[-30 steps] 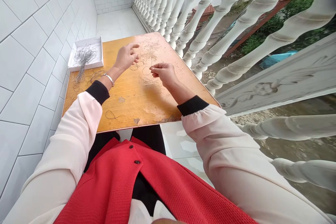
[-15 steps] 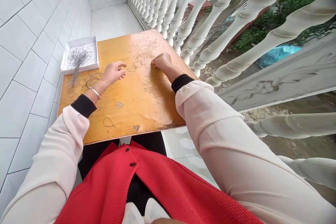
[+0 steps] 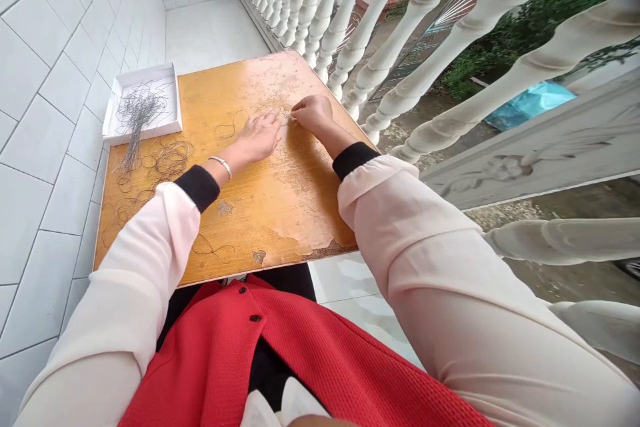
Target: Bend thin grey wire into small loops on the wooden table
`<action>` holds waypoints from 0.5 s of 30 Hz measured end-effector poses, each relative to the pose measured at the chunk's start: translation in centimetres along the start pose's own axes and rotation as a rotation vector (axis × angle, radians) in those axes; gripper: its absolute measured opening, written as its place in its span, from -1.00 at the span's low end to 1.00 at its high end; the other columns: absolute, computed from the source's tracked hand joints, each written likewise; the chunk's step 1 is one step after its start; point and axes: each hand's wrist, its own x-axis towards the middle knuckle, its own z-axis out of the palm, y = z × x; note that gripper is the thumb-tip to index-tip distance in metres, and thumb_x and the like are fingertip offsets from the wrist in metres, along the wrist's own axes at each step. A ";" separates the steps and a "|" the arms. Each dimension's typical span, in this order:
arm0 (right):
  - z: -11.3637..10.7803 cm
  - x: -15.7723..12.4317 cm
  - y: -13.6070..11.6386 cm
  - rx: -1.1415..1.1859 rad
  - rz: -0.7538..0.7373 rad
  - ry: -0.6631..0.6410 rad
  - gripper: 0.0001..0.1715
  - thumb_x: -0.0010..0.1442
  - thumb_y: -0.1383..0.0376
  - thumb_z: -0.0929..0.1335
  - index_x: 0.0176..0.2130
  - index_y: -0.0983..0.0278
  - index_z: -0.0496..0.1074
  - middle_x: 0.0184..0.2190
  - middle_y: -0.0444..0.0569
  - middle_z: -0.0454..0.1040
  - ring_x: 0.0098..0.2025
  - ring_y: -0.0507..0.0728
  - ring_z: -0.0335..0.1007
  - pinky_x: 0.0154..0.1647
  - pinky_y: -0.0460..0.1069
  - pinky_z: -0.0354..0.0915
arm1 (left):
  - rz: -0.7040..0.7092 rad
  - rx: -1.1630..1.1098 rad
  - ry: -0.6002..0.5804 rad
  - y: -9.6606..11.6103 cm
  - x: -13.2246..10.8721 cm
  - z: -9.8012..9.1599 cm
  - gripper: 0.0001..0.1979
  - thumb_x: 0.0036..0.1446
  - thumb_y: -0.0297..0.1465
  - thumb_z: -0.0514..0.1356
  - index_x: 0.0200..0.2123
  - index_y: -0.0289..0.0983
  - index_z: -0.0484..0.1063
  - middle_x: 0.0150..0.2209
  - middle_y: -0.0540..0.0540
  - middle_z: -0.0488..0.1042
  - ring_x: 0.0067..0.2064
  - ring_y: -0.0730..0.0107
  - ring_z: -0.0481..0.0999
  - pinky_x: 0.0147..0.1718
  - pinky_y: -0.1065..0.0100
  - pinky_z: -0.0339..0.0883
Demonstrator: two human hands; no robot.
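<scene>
Wire [image 3: 287,116] is pinched in the closed grip of the right hand [image 3: 315,113]; for the left hand [image 3: 261,136] nearby, grip cannot be told.

At upper centre, the right hand [image 3: 315,113] is pinching a thin strand [image 3: 286,118], the left hand [image 3: 261,136] curving beside it; at upper left, a wiry bundle [image 3: 133,137] is overhanging a white box [image 3: 167,125].
</scene>
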 end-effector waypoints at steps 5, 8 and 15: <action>-1.2 -2.0 0.0 -0.230 -0.332 -0.074 -0.39 0.23 0.36 0.42 0.25 0.35 0.43 0.34 0.20 0.35 0.36 0.39 0.24 0.39 0.27 0.13 | -0.024 0.051 -0.163 0.5 3.0 1.5 -0.30 0.40 -0.28 -0.08 0.47 -0.55 -0.10 0.54 -0.33 -0.20 0.57 0.07 -0.24 0.51 -0.02 -0.39; -1.2 -2.0 0.5 -0.232 -0.420 -0.149 -0.38 0.31 0.35 0.37 0.32 0.30 0.35 0.40 0.09 0.27 0.47 0.38 0.05 0.48 0.28 -0.04 | -0.032 0.066 -0.162 0.1 3.6 2.3 -0.26 0.40 -0.21 -0.10 0.47 -0.59 -0.12 0.53 -0.35 -0.20 0.57 0.07 -0.24 0.51 -0.04 -0.39; 0.0 -1.8 1.3 -0.177 -0.449 -0.205 -0.54 0.41 0.36 0.25 0.24 0.27 0.43 0.32 0.03 0.41 0.44 0.27 0.14 0.50 0.22 -0.08 | -0.050 0.076 -0.151 -0.5 3.9 3.2 -0.24 0.40 -0.16 -0.10 0.46 -0.59 -0.08 0.52 -0.37 -0.13 0.56 0.00 -0.19 0.51 -0.06 -0.38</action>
